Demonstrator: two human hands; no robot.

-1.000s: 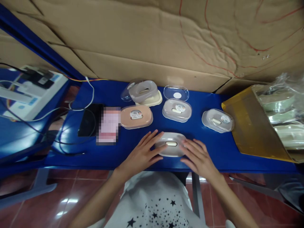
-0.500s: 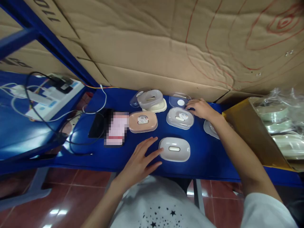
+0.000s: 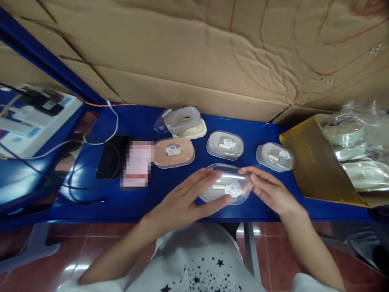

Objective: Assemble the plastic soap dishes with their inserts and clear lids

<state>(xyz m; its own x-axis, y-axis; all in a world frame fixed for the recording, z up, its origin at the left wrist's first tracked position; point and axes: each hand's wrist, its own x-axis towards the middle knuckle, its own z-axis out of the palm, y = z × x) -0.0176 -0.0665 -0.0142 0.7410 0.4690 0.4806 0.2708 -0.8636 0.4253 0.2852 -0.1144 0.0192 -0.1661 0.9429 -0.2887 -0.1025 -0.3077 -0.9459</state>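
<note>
A shallow white oval case (image 3: 214,194) with a small cream oblong piece in its middle lies on the blue table in front of me. Over it sits a clear plastic cover (image 3: 232,172) bearing a round white label (image 3: 233,190). My right hand (image 3: 267,186) pinches the cover's right edge between thumb and fingers. My left hand (image 3: 194,192) reaches across the cover's left side, its fingers stretched out and the thumb apart, resting on or just over the plastic. Whether the cover is fully seated cannot be made out.
Behind are a covered white case (image 3: 225,145), a peach case (image 3: 174,153) and a stacked grey case (image 3: 182,121). Another covered case (image 3: 275,157) lies near a cardboard box (image 3: 310,162) of wrapped pale-green pieces. A phone (image 3: 137,164) and cables are left.
My right hand has brought the clear labelled cover from the back of the table onto the near white case. My left hand has moved right, over that case.
</note>
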